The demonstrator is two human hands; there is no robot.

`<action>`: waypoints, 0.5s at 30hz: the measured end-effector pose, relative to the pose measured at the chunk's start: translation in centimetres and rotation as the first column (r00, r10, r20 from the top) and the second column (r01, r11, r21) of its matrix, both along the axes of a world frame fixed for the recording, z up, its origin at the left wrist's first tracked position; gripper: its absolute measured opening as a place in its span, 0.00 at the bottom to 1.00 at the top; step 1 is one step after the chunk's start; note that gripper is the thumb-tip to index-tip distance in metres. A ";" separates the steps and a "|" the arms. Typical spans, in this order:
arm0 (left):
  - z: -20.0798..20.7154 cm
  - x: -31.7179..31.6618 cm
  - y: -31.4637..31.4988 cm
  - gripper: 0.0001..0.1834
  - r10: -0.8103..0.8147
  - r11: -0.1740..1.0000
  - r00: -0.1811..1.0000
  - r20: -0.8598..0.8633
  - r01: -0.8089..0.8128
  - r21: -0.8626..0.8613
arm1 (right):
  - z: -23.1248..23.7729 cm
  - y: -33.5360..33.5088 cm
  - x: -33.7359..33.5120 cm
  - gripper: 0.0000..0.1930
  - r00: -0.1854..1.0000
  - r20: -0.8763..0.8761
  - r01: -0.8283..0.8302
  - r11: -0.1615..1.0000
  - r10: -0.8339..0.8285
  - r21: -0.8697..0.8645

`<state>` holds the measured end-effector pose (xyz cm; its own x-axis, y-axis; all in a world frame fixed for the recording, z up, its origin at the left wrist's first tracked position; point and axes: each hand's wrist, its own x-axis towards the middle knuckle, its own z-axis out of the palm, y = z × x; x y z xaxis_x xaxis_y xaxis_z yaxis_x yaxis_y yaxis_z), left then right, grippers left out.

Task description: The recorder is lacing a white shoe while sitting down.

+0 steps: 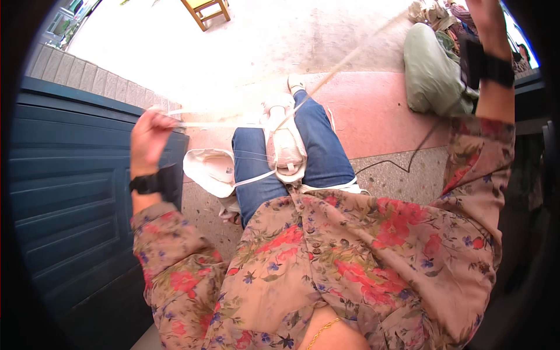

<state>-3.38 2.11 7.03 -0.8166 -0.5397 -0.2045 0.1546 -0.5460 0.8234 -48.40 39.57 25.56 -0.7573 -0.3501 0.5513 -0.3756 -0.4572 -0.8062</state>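
A pale pink and white shoe (287, 149) rests in my lap between my thighs, its tongue toward me. My left hand (153, 133) is raised out to the left with its fingers pinched on a white shoelace (219, 125), stretched taut from the shoe. From the shoe another length of lace (344, 60), blurred, slants up toward the top right. My right hand (489, 23) is lifted high at that side, its fingers cut off by the view's edge. A white, hollow piece with a label inside (210, 168) lies beside my left thigh; its kind is unclear.
Blue panelled wood (70, 181) stands close on my left. A full green sack (431, 73) and a heap of cloth (434, 14) are at the right. A dark cable (402, 166) crosses the floor. Far ahead is a small wooden stool (207, 10).
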 end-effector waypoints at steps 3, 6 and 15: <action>-0.3 14.7 -8.5 0.17 0.406 0.863 0.907 -0.114 -0.339 0.374 | -9.1 13.3 -7.8 0.05 0.844 0.424 0.366 0.931 -0.328 -0.007; -1.5 24.8 -13.0 0.16 0.765 0.604 0.629 0.137 -0.775 0.185 | -18.4 21.7 -11.2 0.07 0.759 0.437 0.444 0.875 -0.482 0.194; -9.9 2.7 2.6 0.03 0.109 0.991 0.794 0.598 -0.130 -0.008 | -30.0 -1.4 15.4 0.09 0.905 0.296 -0.415 0.477 0.306 0.775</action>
